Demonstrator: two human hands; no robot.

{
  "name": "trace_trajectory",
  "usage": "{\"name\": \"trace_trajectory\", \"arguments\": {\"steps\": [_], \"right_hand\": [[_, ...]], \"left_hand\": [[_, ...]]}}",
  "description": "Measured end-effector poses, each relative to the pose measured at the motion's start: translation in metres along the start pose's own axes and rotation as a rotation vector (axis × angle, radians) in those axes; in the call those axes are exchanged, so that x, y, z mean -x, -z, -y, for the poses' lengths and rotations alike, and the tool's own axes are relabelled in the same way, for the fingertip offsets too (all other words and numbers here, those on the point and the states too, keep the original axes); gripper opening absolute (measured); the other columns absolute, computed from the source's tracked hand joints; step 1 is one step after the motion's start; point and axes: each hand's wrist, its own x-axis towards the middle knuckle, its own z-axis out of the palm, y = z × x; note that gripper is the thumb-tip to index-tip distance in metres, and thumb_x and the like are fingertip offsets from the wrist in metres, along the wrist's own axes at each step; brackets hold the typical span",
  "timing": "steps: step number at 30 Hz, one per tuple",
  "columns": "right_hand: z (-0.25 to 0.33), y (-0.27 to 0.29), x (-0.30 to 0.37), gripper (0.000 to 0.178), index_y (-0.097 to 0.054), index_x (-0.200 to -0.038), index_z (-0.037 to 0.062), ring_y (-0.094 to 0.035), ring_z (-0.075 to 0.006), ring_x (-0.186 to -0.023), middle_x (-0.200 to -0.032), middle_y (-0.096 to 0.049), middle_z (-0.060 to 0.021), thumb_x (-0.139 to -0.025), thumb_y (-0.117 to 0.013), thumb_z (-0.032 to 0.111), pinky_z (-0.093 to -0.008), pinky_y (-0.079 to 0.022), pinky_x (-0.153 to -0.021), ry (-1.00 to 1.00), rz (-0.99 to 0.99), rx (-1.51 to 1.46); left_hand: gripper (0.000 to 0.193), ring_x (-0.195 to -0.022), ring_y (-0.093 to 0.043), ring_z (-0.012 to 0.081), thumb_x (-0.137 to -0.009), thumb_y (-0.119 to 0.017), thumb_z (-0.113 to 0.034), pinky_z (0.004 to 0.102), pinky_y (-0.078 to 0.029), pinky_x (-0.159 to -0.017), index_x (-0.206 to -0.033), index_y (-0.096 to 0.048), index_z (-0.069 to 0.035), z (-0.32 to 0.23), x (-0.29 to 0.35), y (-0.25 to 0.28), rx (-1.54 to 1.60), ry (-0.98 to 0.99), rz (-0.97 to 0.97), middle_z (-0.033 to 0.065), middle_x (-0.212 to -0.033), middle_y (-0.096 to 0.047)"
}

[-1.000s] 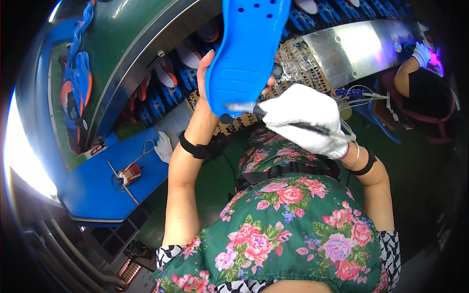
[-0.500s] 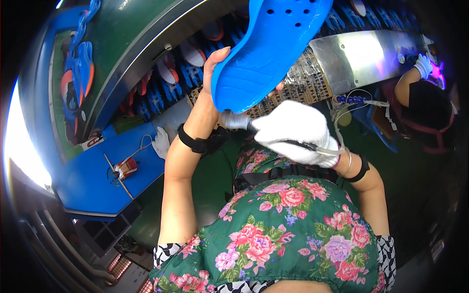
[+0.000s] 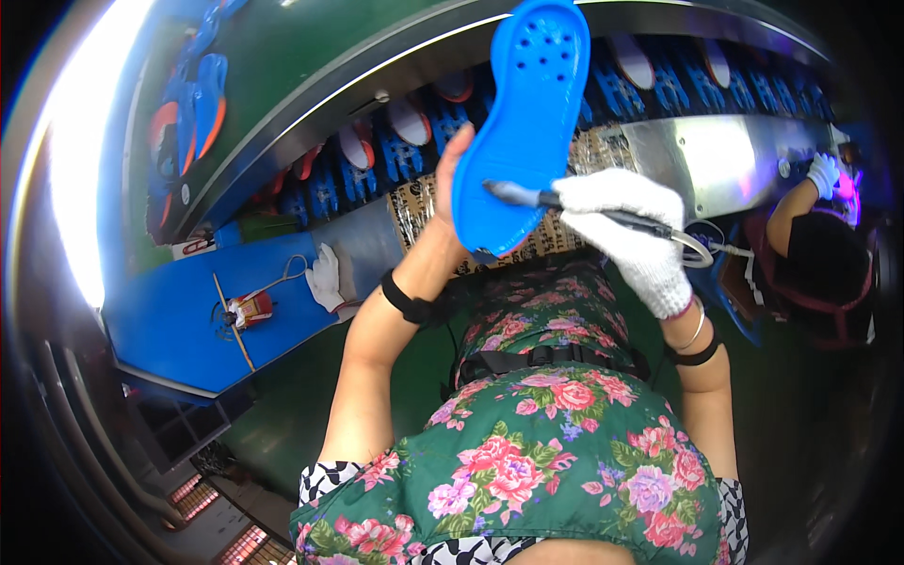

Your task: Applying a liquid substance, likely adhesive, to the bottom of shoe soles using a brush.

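Note:
My bare left hand [image 3: 446,193] grips a blue shoe sole [image 3: 527,122] along its left edge, its thumb up the side and its other fingers hidden behind. The sole is held up with its hollow side toward me; small holes dot its far end. In a white knitted glove, my right hand [image 3: 629,228] is closed round the dark handle of a brush [image 3: 516,194]. A pale tube runs from the brush's back end. The bristles lie against the inside of the sole near its heel, where the surface looks glossy.
Several shoe parts on blue holders [image 3: 405,155] line a rack under the green belt. To the left, a blue table [image 3: 169,330] carries a small red container [image 3: 252,309] with a stick across it and a white glove [image 3: 325,278]. A co-worker [image 3: 829,245] sits at far right.
The sole has moved away from me and shows more of its length. My right hand has brought the brush from below the heel's edge onto the sole's inner surface.

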Motion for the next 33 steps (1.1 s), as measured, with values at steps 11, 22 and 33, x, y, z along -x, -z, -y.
{"name": "trace_trajectory", "arguments": {"steps": [11,22,33], "right_hand": [[0.011,0.01,-0.029,0.019,-0.075,-0.1,-0.0019,-0.072,-0.0215,-0.09,-0.1,-0.075,-0.0146,-0.081,-0.077,0.0,-0.0329,-0.057,-0.082,0.113,0.041,-0.005],[-0.052,-0.017,-0.016,0.022,-0.075,-0.103,-0.0027,-0.066,-0.0137,-0.077,-0.095,-0.075,-0.0107,-0.081,-0.073,-0.004,-0.0252,-0.051,-0.072,-0.212,-0.19,-0.526],[-0.103,-0.023,0.014,0.021,-0.076,-0.102,-0.0022,-0.066,-0.0126,-0.075,-0.092,-0.075,-0.009,-0.081,-0.075,-0.003,-0.0234,-0.05,-0.067,-0.404,-0.246,-0.565]], "left_hand": [[0.113,-0.126,-0.051,0.0532,-0.079,-0.062,-0.078,0.0655,-0.05,-0.096,-0.156,-0.025,-0.003,0.007,0.053,0.013,-0.059,-0.147,0.092,0.0312,-0.147,-0.042],[0.115,-0.142,-0.028,0.0513,-0.084,-0.062,-0.071,0.0597,-0.039,-0.113,-0.157,-0.01,0.0,-0.195,0.106,-0.065,-0.054,-0.702,0.366,0.0309,-0.16,-0.015],[0.081,-0.111,-0.057,0.0298,-0.08,-0.085,-0.022,0.0431,-0.046,-0.104,-0.143,-0.039,0.0,-0.206,0.117,-0.05,-1.328,-1.905,-0.908,0.0219,-0.12,-0.055]]}}
